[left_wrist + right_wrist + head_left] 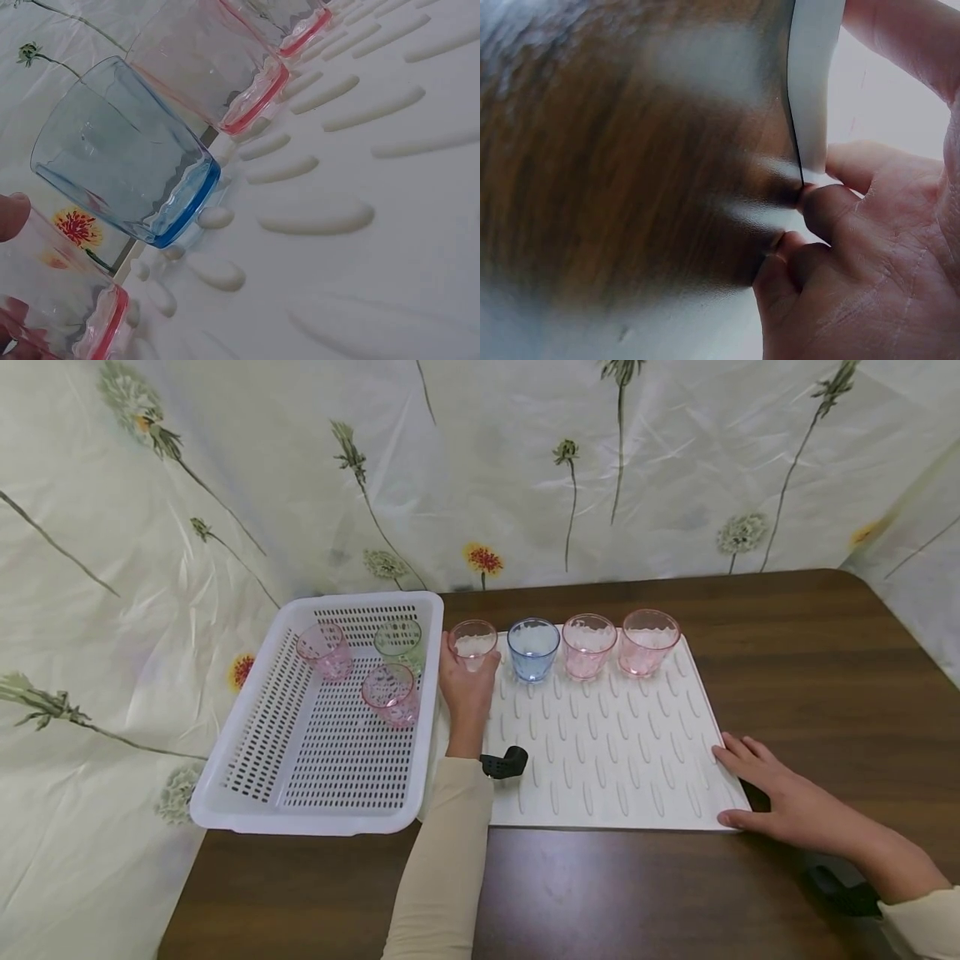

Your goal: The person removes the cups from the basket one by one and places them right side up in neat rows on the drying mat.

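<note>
My left hand (468, 702) grips a clear pink-rimmed tumbler (472, 635), thumb and fingers around its sides, at the left end of a row of glasses. That tumbler stands upright at the back left of a white ridged draining board (600, 760). Beside it is a blue tumbler (533, 650), followed by a pink tumbler (589, 646) and another pink tumbler (648, 643). In the left wrist view, the held tumbler (75, 307) shows its pink base low over the ridges. My right hand (787, 802) rests against the board's front right edge, fingers touching it.
Left of the board stands a white perforated basket (431, 718) holding two pink tumblers, one of them a near pink tumbler (392, 697), and a green tumbler (399, 643). Both sit on a dark wooden table (585, 893). A flowered cloth (510, 468) hangs behind.
</note>
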Tool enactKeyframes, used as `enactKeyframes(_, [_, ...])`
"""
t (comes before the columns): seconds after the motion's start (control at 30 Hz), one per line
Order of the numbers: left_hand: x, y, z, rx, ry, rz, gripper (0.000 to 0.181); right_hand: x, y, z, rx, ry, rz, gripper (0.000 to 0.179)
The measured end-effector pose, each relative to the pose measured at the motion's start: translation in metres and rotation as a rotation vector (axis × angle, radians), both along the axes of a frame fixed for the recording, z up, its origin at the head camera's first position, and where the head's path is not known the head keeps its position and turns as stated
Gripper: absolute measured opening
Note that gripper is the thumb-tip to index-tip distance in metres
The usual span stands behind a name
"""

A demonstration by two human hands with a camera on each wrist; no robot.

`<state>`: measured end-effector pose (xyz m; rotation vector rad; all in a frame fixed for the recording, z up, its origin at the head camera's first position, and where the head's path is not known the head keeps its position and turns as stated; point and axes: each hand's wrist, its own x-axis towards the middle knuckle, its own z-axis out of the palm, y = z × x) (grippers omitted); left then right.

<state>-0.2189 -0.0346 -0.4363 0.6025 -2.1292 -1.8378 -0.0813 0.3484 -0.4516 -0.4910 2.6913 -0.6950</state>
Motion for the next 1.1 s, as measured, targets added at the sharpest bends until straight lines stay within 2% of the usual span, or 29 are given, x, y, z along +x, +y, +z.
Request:
enactKeyframes(0.27, [-0.001,-0.004,-0.003,0.006,0.041,-0.031,0.087,0.003,0.003,-0.006,0.01,0.098,0.039,0.097])
enactKeyframes(0.4, [-0.002,-0.006,-0.003,-0.018,0.018,-0.041,0.088,0.003,0.002,-0.004,-0.008,0.046,0.017,0.098])
enactKeyframes(0.53, [0.002,-0.006,-0.002,-0.031,0.048,-0.058,0.092,0.002,0.002,-0.003,-0.003,0.032,0.011,0.098])
enactKeyframes(0.63, [0.012,-0.004,0.0,-0.039,0.072,-0.045,0.098,0.002,0.002,-0.003,0.007,0.073,0.029,0.098])
enactKeyframes(0.73, [0.028,0.002,0.004,-0.06,0.058,-0.015,0.104,0.002,0.002,-0.004,0.008,0.114,0.048,0.097])
enactKeyframes(0.83, [0.048,0.011,0.008,-0.076,0.017,-0.007,0.102,0.002,0.003,-0.004,0.01,0.131,0.052,0.097])
enactKeyframes(0.93, [0.066,0.02,0.011,-0.071,0.014,-0.008,0.093,0.001,0.004,-0.005,0.017,0.127,0.054,0.098])
enactKeyframes(1.0, [0.075,0.023,0.014,-0.081,0.059,-0.005,0.082,0.0,0.004,-0.006,0.015,0.116,0.054,0.098])
enactKeyframes(1.1, [0.083,0.026,0.021,-0.125,0.157,-0.025,0.062,0.0,0.004,-0.008,0.001,0.092,0.046,0.098])
